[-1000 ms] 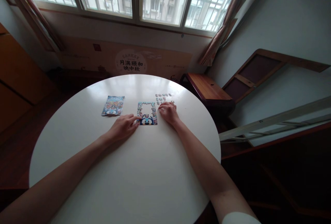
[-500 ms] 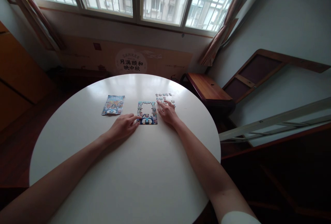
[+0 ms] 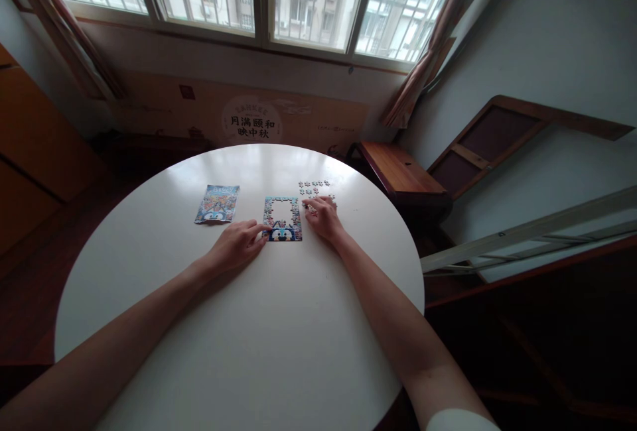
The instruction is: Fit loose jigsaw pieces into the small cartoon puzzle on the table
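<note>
A partly assembled jigsaw puzzle (image 3: 283, 235) lies flat on the white table, its border and bottom rows joined around a bare white middle. My left hand (image 3: 241, 240) rests at its lower left, fingers stretched out, the index fingertip on the puzzle's left edge. To the right of the puzzle, my right hand (image 3: 324, 220) reaches over the loose puzzle pieces (image 3: 313, 184), which lie in rows. Its fingers are bent together with a small puzzle piece (image 3: 304, 204) at the tips. This hand covers part of the loose pieces.
A printed picture packet (image 3: 217, 204) lies left of the puzzle. The round white table (image 3: 239, 338) carries everything. Behind it are a wall banner (image 3: 318, 113) and barred windows; a wooden side table (image 3: 403, 169) stands at the far right.
My right hand has drawn back slightly toward me, and its fingers have curled in from a more stretched pose. My left hand stays at the puzzle's edge.
</note>
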A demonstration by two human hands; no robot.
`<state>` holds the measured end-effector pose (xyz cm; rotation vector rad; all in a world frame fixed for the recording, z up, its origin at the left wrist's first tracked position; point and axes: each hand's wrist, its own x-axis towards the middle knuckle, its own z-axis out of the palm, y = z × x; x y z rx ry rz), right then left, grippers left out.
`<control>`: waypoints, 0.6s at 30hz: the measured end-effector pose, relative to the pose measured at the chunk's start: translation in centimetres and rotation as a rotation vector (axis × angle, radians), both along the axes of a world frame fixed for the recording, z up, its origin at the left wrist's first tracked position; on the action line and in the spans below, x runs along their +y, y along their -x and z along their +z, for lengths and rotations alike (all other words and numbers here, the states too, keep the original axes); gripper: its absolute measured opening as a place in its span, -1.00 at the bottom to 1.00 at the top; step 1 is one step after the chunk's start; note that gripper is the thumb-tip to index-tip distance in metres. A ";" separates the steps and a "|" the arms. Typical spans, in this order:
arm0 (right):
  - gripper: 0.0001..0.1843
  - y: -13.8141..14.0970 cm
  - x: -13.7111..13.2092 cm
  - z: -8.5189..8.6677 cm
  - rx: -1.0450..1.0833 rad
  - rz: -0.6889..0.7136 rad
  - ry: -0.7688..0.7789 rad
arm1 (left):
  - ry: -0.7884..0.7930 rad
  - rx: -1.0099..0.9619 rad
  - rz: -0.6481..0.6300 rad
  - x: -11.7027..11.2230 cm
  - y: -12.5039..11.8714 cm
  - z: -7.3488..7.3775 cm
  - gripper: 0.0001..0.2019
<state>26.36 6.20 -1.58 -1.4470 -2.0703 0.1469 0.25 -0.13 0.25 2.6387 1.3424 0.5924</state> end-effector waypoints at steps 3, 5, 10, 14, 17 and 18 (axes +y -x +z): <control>-0.68 -0.1 0.1 -0.1 -0.007 0.003 -0.001 | 0.001 -0.003 0.007 0.0 0.0 0.0 -0.68; -0.69 -0.1 0.1 -0.1 -0.010 -0.014 -0.008 | -0.004 -0.010 0.010 0.0 0.0 -0.1 -0.69; -0.76 0.0 0.0 0.2 -0.016 -0.117 -0.014 | -0.007 -0.010 0.005 0.0 0.0 -0.1 -0.69; -0.82 0.0 0.0 0.3 -0.024 -0.096 0.011 | -0.009 -0.006 0.006 0.0 0.1 -0.1 -0.69; -0.83 0.0 0.0 0.2 -0.018 -0.092 0.001 | -0.002 -0.013 0.002 0.0 0.1 -0.2 -0.68; -0.83 -0.1 0.0 0.1 -0.014 -0.099 -0.003 | 0.002 -0.020 0.003 0.0 0.1 -0.2 -0.68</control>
